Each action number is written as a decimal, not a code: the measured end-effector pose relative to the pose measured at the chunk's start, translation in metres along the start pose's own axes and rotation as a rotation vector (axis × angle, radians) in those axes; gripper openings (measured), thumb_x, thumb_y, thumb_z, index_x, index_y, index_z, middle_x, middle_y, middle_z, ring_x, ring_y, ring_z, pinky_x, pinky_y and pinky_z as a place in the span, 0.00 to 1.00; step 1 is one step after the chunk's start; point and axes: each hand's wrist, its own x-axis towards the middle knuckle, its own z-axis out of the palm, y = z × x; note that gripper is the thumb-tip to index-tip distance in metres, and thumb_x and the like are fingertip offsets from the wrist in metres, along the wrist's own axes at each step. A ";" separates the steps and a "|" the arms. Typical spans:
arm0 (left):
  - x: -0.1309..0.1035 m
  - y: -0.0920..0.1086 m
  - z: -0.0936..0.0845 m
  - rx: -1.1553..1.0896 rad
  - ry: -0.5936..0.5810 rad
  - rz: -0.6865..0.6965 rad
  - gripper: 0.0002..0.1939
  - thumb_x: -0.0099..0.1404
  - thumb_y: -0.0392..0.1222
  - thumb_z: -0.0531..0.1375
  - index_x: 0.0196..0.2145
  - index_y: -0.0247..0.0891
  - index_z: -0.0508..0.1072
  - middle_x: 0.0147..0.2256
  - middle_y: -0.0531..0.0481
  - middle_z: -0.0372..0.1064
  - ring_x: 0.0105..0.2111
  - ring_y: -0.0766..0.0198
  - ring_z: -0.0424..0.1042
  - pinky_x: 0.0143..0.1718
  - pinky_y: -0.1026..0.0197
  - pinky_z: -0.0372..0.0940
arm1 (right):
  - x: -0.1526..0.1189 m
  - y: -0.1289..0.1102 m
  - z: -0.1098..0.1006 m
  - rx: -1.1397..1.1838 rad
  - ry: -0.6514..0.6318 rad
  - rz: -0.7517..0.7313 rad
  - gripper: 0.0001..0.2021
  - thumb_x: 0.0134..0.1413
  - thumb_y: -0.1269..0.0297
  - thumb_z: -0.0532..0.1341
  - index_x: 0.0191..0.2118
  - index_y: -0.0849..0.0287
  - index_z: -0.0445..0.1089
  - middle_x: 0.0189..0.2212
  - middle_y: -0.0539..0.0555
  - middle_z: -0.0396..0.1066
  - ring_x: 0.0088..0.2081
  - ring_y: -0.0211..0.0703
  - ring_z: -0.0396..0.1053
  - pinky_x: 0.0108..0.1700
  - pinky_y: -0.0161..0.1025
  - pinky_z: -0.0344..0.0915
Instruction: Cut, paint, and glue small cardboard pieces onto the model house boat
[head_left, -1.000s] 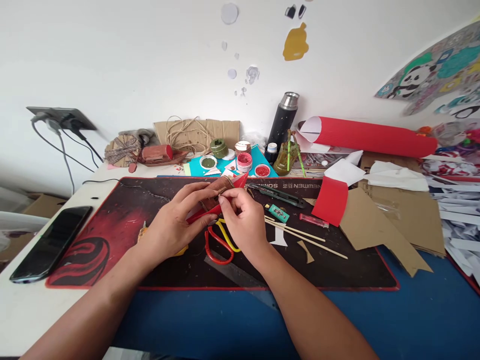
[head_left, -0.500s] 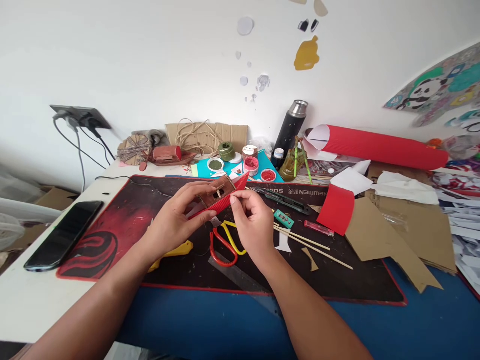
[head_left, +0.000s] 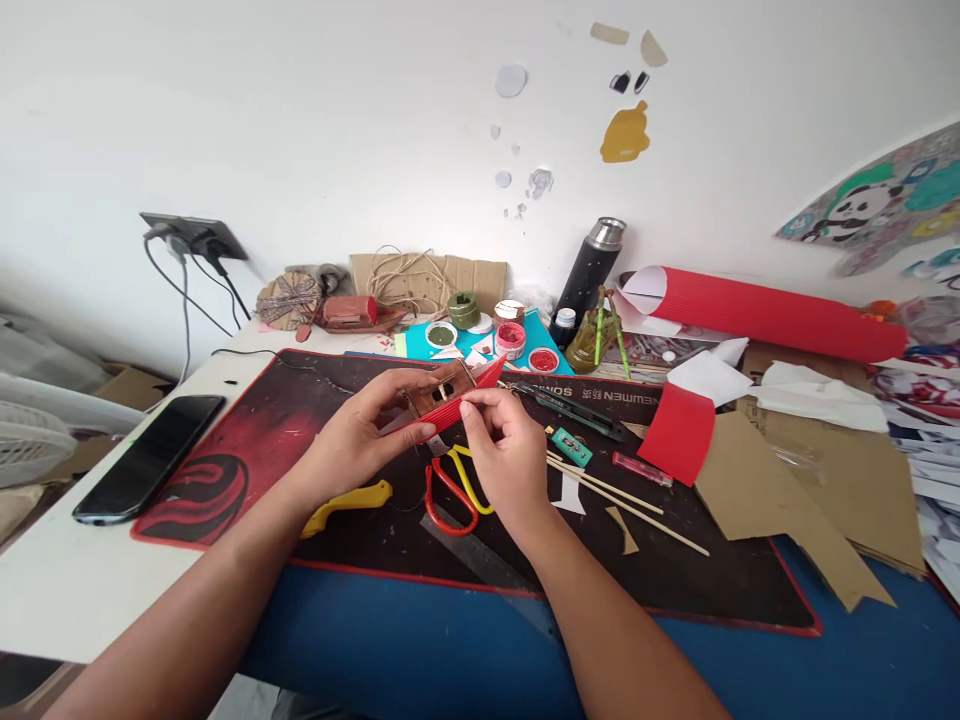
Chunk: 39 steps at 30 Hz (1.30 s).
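Observation:
My left hand [head_left: 360,430] grips a small brown cardboard model [head_left: 456,380] with a square opening, fingers behind it and thumb along its near side. Red corrugated paper [head_left: 444,416] lies along that near side and rises to a point at the right. My right hand [head_left: 514,445] pinches the lower edge of this red paper between thumb and forefinger. Beneath the hands lie scissors [head_left: 429,500] with one red and one yellow handle, a yellow-handled tool [head_left: 352,500] and a clear ruler [head_left: 487,560]. The scissor blades are mostly hidden.
On the dark mat are a utility knife [head_left: 574,412], thin wooden sticks [head_left: 637,502] and a pink lighter-like item [head_left: 641,468]. Behind stand paint pots [head_left: 511,340] and a black thermos [head_left: 592,265]. Cardboard [head_left: 739,480] lies right; a phone [head_left: 150,460] lies left.
The camera view has shifted slightly, so the surroundings sit a little further right and lower. Both hands keep their hold on the model and red paper, with barely any movement.

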 end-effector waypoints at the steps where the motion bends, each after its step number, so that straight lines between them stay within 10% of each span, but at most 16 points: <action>1: 0.000 0.000 0.001 -0.005 -0.009 0.000 0.23 0.71 0.52 0.68 0.60 0.45 0.73 0.64 0.40 0.72 0.59 0.49 0.76 0.54 0.49 0.77 | 0.000 0.000 0.000 -0.012 -0.005 -0.005 0.09 0.69 0.58 0.63 0.43 0.56 0.78 0.20 0.43 0.64 0.22 0.38 0.63 0.29 0.37 0.60; 39: -0.001 0.003 0.003 0.174 -0.098 0.166 0.22 0.74 0.51 0.67 0.62 0.48 0.74 0.64 0.41 0.72 0.66 0.47 0.71 0.66 0.44 0.68 | -0.003 0.007 0.004 -0.100 -0.057 -0.037 0.07 0.69 0.61 0.63 0.37 0.55 0.75 0.21 0.45 0.69 0.22 0.37 0.64 0.29 0.36 0.58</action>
